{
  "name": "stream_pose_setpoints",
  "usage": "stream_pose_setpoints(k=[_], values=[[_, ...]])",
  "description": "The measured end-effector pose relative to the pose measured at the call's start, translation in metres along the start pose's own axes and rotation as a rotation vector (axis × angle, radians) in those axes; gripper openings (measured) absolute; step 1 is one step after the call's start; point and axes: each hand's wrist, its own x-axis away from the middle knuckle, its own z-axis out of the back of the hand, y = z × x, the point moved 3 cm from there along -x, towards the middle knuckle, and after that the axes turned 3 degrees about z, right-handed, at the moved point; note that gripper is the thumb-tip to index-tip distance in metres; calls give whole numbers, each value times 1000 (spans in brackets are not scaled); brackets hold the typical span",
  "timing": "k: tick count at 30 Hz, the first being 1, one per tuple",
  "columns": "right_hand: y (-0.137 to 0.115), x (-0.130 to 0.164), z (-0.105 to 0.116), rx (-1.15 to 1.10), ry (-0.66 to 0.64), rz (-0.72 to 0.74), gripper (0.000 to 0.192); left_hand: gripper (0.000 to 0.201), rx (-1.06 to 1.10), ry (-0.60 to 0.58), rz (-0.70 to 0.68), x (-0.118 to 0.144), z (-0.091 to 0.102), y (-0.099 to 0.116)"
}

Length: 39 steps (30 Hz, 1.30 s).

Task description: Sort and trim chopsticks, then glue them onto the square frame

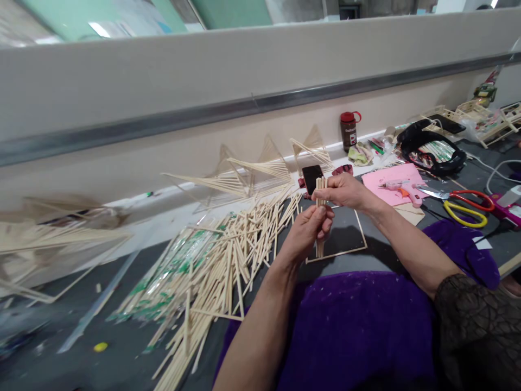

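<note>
My left hand (307,231) and my right hand (344,191) both grip a small upright bundle of thin wooden sticks (321,187) above the dark table. The left holds the lower part, the right the upper part. Beneath the bundle lies a square stick frame (360,247) on the table. A large heap of loose sticks (228,255) spreads to the left of my hands, some still in green-printed wrappers (163,279).
Finished stick structures (252,171) lean against the wall ledge. A dark phone (311,176) stands behind the bundle. To the right are a pink glue gun (401,189) on pink paper, scissors (464,203), a red-capped bottle (349,130) and purple cloth (358,320) at the near edge.
</note>
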Motion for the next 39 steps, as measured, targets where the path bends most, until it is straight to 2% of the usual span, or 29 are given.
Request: stream_pose_setpoints(k=[3, 7, 12, 15, 18, 19, 20, 22, 24, 26, 27, 30, 33, 36, 39], values=[[-1, 1, -3, -55, 0, 17, 22, 46, -45, 19, 33, 0, 4, 1], [-8, 7, -10, -81, -74, -6, 33, 55, -73, 81, 98, 3, 9, 8], [-17, 8, -11, -62, -34, -50, 33, 45, -117, 145, -17, 3, 4, 18], [-21, 12, -1, 41, -64, -33, 29, 41, -124, 179, -25, 4, -3, 20], [-27, 30, 31, 243, -95, 29, 14, 39, -88, 219, 2, 6, -8, 22], [-29, 41, 46, 350, -92, 60, 18, 38, -79, 225, 9, 7, -9, 23], [-29, 55, 66, 502, -40, 33, 22, 37, -73, 229, 16, 8, -10, 25], [-23, 89, 109, 886, 7, -118, 29, 34, -65, 222, 24, 9, -10, 26], [-12, 129, 152, 1244, 58, -364, 26, 32, -53, 210, 21, 8, -11, 26], [3, 168, 188, 1514, 133, -629, 25, 31, -37, 199, 25, 6, -11, 24], [12, 185, 200, 1601, 129, -701, 30, 31, -31, 195, 31, 5, -12, 22], [35, 216, 213, 1676, 76, -755, 47, 30, -27, 182, 54, 3, -15, 17], [47, 221, 212, 1680, 68, -736, 51, 31, -37, 163, 63, 2, -19, 13], [44, 216, 211, 1683, 90, -727, 53, 33, -45, 150, 60, 1, -20, 11], [24, 216, 211, 1714, 98, -737, 53, 39, -60, 136, 32, 0, -17, 10]])
